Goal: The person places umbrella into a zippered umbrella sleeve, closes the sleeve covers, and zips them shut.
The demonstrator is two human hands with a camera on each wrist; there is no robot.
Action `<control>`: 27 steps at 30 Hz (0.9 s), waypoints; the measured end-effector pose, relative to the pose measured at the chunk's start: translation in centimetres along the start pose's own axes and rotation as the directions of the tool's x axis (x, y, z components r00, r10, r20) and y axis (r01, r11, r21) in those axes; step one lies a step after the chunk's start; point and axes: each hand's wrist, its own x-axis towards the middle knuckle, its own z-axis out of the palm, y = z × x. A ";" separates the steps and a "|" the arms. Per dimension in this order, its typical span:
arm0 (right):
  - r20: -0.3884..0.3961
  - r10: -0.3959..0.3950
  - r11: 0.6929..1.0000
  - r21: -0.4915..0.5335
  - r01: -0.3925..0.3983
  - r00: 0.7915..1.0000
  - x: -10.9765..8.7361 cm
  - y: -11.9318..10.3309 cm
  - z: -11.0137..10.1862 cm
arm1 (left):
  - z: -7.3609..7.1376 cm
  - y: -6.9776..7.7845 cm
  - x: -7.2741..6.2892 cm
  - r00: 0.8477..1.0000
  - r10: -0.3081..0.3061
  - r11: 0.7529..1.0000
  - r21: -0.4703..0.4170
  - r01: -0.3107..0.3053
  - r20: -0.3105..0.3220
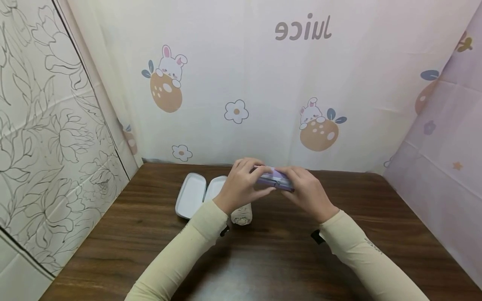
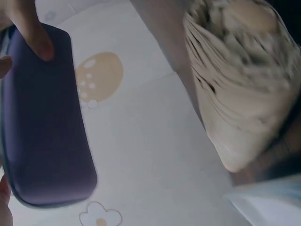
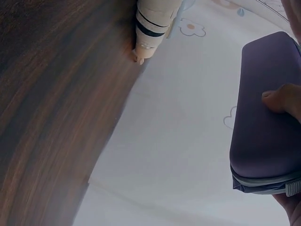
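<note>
Raised above the table, a purple zippered case (image 1: 276, 180) is held between two hands, its zipper side toward the head camera. The left hand (image 1: 241, 184) holds its left end between thumb and fingers. At the other end, the right hand (image 1: 308, 191) grips it, with the thumb (image 3: 280, 100) lying along the smooth purple face. The case (image 2: 49, 122) looks shut in the left wrist view. Below the left hand lies a beige rolled-up cloth thing (image 1: 242, 215), which looks like a folded umbrella (image 2: 244, 89); the left hand and forearm partly hide it.
A white two-part case (image 1: 191, 194) lies unfolded on the dark wooden table (image 1: 286, 259), left of the beige roll, its right half partly behind the left hand. A printed curtain (image 1: 263, 83) hangs at the table's back edge. Curtains also stand at both sides.
</note>
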 end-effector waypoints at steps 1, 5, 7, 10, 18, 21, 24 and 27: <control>-0.004 -0.001 1.000 0.001 0.001 1.000 0.0 0.0 0.0 | 0.0 0.2 0.1 1.000 -0.009 1.000 0.003 0.009 -0.020; -0.024 -0.005 1.000 0.003 0.005 1.000 0.2 0.1 0.2 | -0.1 1.1 0.4 0.996 -0.055 0.998 0.025 0.056 -0.070; -0.030 -0.007 1.000 0.003 0.007 1.000 0.3 0.2 0.2 | -0.1 1.5 0.5 0.995 -0.077 0.996 0.034 0.080 -0.069; -0.033 -0.005 1.000 -0.001 0.005 0.999 0.4 0.1 0.2 | -0.1 2.1 0.7 0.993 -0.101 0.992 0.066 0.104 -0.056; -0.038 -0.006 1.000 -0.008 0.006 0.999 0.7 -0.1 0.1 | 0.1 2.7 0.7 0.989 -0.128 0.983 0.123 0.137 -0.080; -0.046 -0.007 1.000 -0.007 0.007 0.999 0.7 0.0 0.1 | 0.1 2.8 0.8 0.988 -0.140 0.981 0.123 0.147 -0.062; -0.047 -0.008 1.000 0.000 0.009 0.999 0.7 0.0 0.2 | 0.0 2.8 0.8 0.986 -0.164 0.982 0.093 0.167 -0.032; -0.040 -0.010 1.000 0.001 0.010 0.999 0.7 0.2 0.2 | 0.0 2.8 0.8 0.984 -0.180 0.983 0.047 0.180 -0.003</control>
